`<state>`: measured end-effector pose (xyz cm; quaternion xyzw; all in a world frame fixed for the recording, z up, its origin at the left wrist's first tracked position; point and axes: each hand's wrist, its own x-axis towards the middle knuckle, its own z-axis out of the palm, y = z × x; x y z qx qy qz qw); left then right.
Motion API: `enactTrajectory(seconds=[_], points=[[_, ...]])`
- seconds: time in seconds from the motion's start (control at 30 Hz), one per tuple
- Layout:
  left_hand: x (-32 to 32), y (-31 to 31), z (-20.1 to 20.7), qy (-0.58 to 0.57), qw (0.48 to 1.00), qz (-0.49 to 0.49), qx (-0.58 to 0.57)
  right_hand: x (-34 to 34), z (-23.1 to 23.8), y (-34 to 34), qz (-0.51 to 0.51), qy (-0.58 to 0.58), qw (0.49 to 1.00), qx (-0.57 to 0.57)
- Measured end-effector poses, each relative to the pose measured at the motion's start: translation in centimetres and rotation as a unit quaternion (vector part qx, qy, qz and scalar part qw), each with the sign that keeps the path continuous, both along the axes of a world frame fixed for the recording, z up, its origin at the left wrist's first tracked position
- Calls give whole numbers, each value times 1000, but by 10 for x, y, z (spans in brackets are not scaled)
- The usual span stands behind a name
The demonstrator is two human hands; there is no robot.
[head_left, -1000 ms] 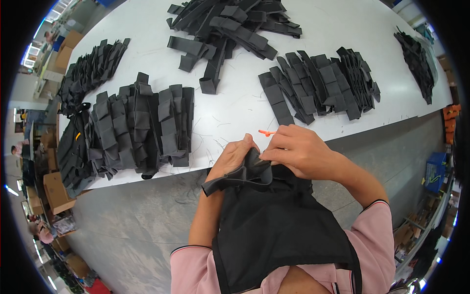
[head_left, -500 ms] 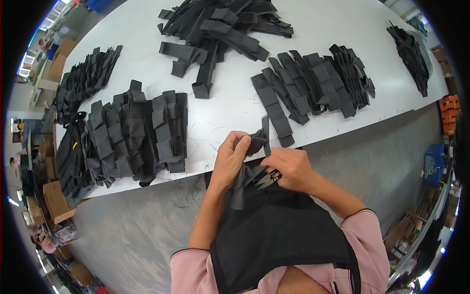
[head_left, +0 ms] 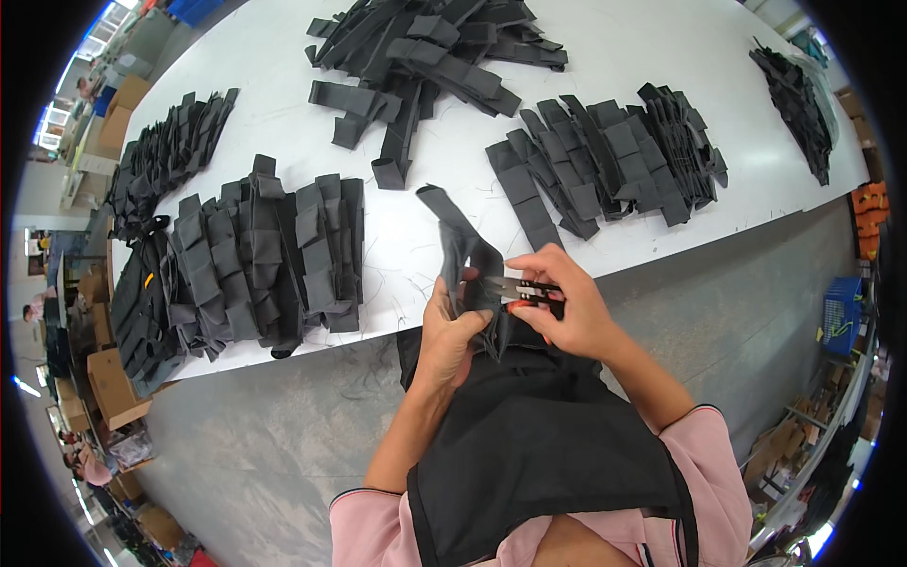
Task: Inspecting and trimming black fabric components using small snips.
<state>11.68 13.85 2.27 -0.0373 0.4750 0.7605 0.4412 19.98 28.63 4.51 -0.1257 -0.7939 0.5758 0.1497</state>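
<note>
The dark grey strip, a folded length of fabric, is held up in front of the person at the near table edge, its free end slanting toward eleven o'clock. It looks light and soft, yet with enough body to keep its folds; a woven face like this would probably grip the skin rather than slide, and breakage seems no concern. The doubled lower part would be the surest place to take hold, with fingertips clear of the metal.

The left hand, at seven o'clock from the strip, pinches that part between thumb and fingers. The right hand, at four o'clock, is curled round small black-handled snips, their blades pointing to nine o'clock against the fabric; whether they are cutting into it cannot be told.

Around the strip as dial centre, similar pieces lie on the white table: a jumbled heap just short of twelve, a neat row at two, a larger row at nine, and a smaller batch at ten. Stray threads are scattered across the smooth top.

Beyond it spreads a grey, mottled floor. A blue basket stands between three and four o'clock, an orange stack at three, and a cardboard box toward eight.
</note>
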Motion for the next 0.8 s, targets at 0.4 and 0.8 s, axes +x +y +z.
enactTrajectory(seconds=[0.4,0.8], points=[[-3,3,13,67,995,-34,-59,-5,41,30,174,-51,923,341],[-2,2,9,44,995,-59,-61,-13,42,39,251,-32,896,364]])
